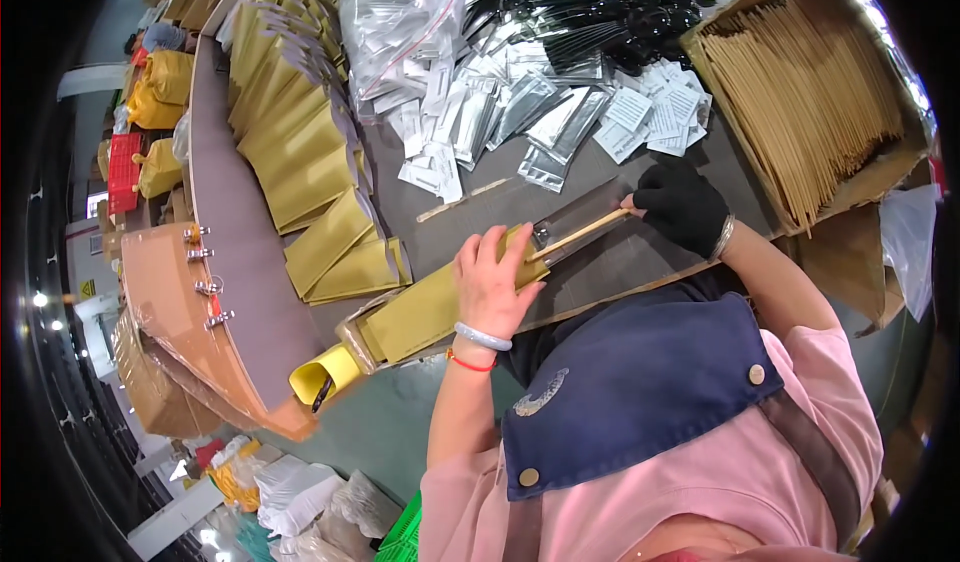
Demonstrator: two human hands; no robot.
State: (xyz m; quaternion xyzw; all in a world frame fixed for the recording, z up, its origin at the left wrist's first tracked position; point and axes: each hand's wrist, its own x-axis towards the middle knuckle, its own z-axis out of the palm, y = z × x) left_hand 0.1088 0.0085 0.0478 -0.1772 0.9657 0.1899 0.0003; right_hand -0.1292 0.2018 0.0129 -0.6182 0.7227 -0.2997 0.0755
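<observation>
My bare left hand [490,284] lies across a long gold paper sleeve [410,312], its fingers over the far side and its thumb on the near side. In my black-gloved right hand [682,205], a pale wooden stick [585,234] is pinched by its right end. The stick's left end reaches the sleeve's right end, beside my left fingers. A clear plastic trough [606,205] runs along the table edge around the stick and sleeve. At its left end sits a rolled yellow tube [328,370] with something black inside.
Gold sleeves [300,157] fan out at the left. Silver foil sachets [480,122], white packets [655,112], a clear bag [400,22] and glossy black plastic pieces [610,7] are heaped at the back. A cardboard box [760,152] of wooden sticks stands at the right.
</observation>
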